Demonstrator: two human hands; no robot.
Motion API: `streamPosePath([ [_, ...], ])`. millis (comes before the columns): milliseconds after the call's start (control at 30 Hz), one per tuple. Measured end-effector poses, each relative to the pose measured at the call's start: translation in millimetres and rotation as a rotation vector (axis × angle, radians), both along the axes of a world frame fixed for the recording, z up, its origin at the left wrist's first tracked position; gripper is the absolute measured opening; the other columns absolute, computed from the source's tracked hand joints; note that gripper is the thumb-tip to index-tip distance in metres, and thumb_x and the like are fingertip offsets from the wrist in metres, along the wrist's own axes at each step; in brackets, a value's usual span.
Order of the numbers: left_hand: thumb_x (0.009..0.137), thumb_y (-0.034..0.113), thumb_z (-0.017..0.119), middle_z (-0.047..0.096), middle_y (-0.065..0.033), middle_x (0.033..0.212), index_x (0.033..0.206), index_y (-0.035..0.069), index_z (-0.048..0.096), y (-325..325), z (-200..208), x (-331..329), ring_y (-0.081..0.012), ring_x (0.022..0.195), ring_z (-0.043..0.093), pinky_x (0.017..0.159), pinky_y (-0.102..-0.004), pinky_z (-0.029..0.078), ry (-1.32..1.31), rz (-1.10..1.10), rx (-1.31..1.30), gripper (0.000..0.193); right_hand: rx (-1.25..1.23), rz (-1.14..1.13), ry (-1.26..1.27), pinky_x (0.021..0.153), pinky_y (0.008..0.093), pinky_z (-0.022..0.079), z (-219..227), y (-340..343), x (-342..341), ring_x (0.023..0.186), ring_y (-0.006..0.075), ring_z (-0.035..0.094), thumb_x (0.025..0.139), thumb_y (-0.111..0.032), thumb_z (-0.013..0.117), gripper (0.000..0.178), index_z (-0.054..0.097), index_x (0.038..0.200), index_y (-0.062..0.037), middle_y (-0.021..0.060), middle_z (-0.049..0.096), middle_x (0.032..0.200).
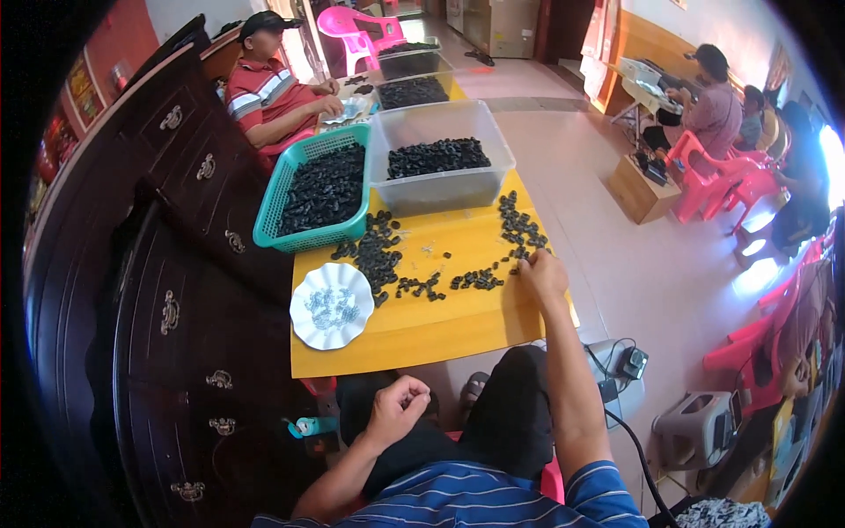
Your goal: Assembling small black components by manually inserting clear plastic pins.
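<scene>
My right hand [544, 275] reaches to the right edge of the yellow table [414, 345]. Its fingertips are pinched together at a small black part, among scattered small black parts [519, 224]. Over my lap, short of the table's near edge, my left hand [400, 412] is curled with thumb and fingers together; whatever it may hold is too small to make out. A white scalloped plate [304, 330] with small clear pieces [333, 308] lies at the table's left. More black parts [377, 255] are heaped beyond it, and several lie in a loose row across the middle.
A green basket [304, 240] and a clear plastic bin [440, 195], both holding black parts, stand at the table's far side. A person in a red shirt [273, 92] works beyond them. A dark wooden cabinet [194, 308] lines the left. Grey stools [700, 427] stand at right.
</scene>
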State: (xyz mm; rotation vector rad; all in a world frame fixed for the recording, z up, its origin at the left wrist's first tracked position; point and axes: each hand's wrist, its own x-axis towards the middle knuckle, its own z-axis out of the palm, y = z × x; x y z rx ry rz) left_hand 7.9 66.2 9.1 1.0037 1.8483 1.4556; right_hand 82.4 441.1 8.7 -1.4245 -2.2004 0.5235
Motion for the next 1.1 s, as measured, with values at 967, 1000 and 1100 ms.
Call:
streamPosePath([
  [967, 0.092, 0.004, 0.065, 0.065, -0.0007, 0.079, 0.102, -0.001, 0.069, 12.0, 30.6, -8.1, -0.0046, 0.067, 0.058, 0.061, -0.0226, 0.048, 0.099, 0.026, 0.152, 0.012, -0.824, 0.559, 0.747, 0.072, 0.0232, 0.049, 13.1, -199.8, 52.0, 0.080, 0.0081, 0.061, 0.098, -0.012, 0.062, 0.013, 0.059, 0.107, -0.0034, 0.0000, 0.063, 0.087],
  [1000, 0.092, 0.004, 0.065, 0.066, -0.0007, 0.081, 0.102, -0.001, 0.069, 13.0, 32.6, -9.5, -0.0046, 0.068, 0.059, 0.062, -0.0222, 0.050, 0.088, 0.016, 0.141, 0.012, -0.880, 0.591, 0.730, 0.072, 0.0228, 0.049, 11.9, -209.6, 56.5, 0.080, 0.0077, 0.061, 0.099, -0.012, 0.062, 0.012, 0.059, 0.107, -0.0035, -0.0004, 0.063, 0.087],
  [1100, 0.092, 0.003, 0.065, 0.066, -0.0003, 0.082, 0.102, -0.001, 0.068, 17.5, 34.5, -6.2, -0.0047, 0.070, 0.060, 0.063, -0.0217, 0.051, 0.049, 0.031, 0.167, 0.012, -0.984, 0.668, 0.713, 0.073, 0.0234, 0.049, 2.6, -221.5, 65.8, 0.084, 0.0088, 0.062, 0.100, -0.012, 0.061, 0.012, 0.058, 0.108, -0.0034, 0.0008, 0.064, 0.094],
])
